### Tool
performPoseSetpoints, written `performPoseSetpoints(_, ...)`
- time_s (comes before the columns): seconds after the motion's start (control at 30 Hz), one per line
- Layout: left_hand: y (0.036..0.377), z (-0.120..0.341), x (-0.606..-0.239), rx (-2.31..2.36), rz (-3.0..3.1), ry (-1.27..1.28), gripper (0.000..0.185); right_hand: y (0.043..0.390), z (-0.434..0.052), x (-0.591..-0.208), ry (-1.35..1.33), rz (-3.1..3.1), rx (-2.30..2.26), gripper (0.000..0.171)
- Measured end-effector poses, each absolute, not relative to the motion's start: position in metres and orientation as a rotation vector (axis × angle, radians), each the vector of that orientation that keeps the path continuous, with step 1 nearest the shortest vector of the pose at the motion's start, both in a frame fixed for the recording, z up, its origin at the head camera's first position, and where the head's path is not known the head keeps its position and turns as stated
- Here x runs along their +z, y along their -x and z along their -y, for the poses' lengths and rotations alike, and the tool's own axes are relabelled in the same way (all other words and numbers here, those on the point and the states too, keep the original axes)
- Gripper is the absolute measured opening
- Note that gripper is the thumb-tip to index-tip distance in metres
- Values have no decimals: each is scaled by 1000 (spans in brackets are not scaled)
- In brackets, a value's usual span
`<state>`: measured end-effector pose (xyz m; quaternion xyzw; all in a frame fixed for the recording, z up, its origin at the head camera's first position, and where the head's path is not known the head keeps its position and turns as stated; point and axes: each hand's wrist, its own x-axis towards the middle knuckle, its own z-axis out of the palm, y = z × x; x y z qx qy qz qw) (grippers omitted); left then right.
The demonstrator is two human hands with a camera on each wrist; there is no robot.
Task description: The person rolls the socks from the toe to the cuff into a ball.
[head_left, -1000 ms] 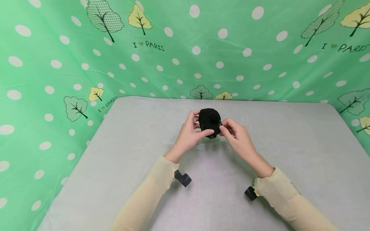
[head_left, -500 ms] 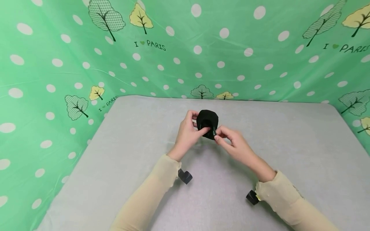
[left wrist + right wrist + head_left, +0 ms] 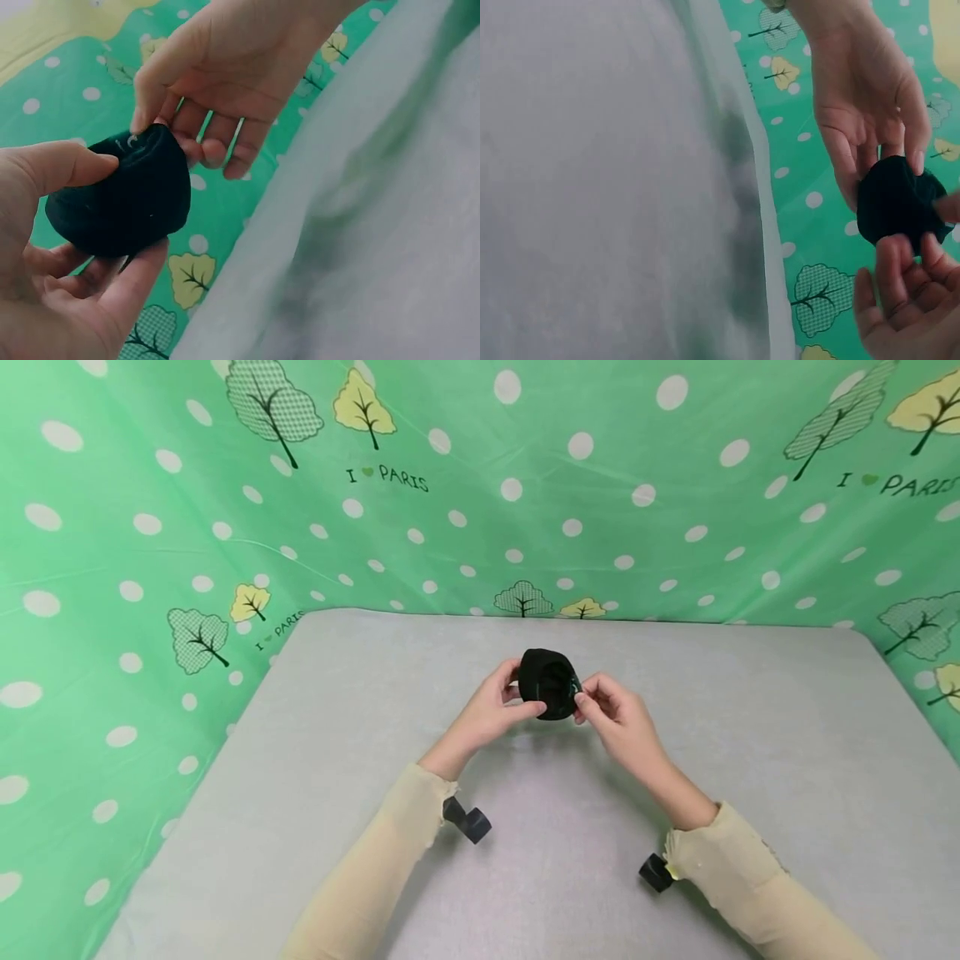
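Observation:
A black rolled-up bundle of soft fabric (image 3: 550, 683) is held above the grey table (image 3: 315, 760), in the middle of the head view. My left hand (image 3: 493, 708) grips it from the left, with the thumb on top and the fingers under it (image 3: 120, 202). My right hand (image 3: 615, 714) pinches the bundle's right edge with thumb and forefinger (image 3: 161, 97). In the right wrist view the black bundle (image 3: 896, 202) sits between both hands. Both arms wear cream sleeves (image 3: 375, 877).
A green dotted cloth with trees and "I love PARIS" lettering (image 3: 480, 485) hangs behind and along both sides of the table. Small black wrist cameras (image 3: 467, 820) (image 3: 654, 871) sit under each forearm. Bare grey surface lies all round the hands.
The bundle has turned and shifted slightly to the right between my hands. My right hand has moved up from its lower front to pinch its right edge.

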<state>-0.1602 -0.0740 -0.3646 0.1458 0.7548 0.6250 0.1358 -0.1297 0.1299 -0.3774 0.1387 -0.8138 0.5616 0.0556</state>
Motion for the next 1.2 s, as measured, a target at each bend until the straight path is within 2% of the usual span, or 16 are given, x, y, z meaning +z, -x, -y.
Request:
performPoseSetpoints(0.2,159,74,-367,1800,-2283,-347,62,128,-129,-378,-465,2576,1581,11)
performPoseSetpoints(0.57,162,76,-372,1773,-2496,-211,46,124,-134,-377,-695,2517,1598,12)
performPoseSetpoints(0.73,160,80,-368,1778,-2321,-316,53,126,-134,-375,-604,2483,1792,14)
performPoseSetpoints(0.9,159,84,-362,1867,-2137,-388,47,129,-134,-371,-547,2408,1991,18)
performPoseSetpoints(1.07,160,82,-362,1971,-1986,-402,44,131,-134,-369,-519,2426,2071,19)
performPoseSetpoints(1.2,160,79,-362,2022,-1919,-354,49,132,-132,-367,-431,2447,2107,15)
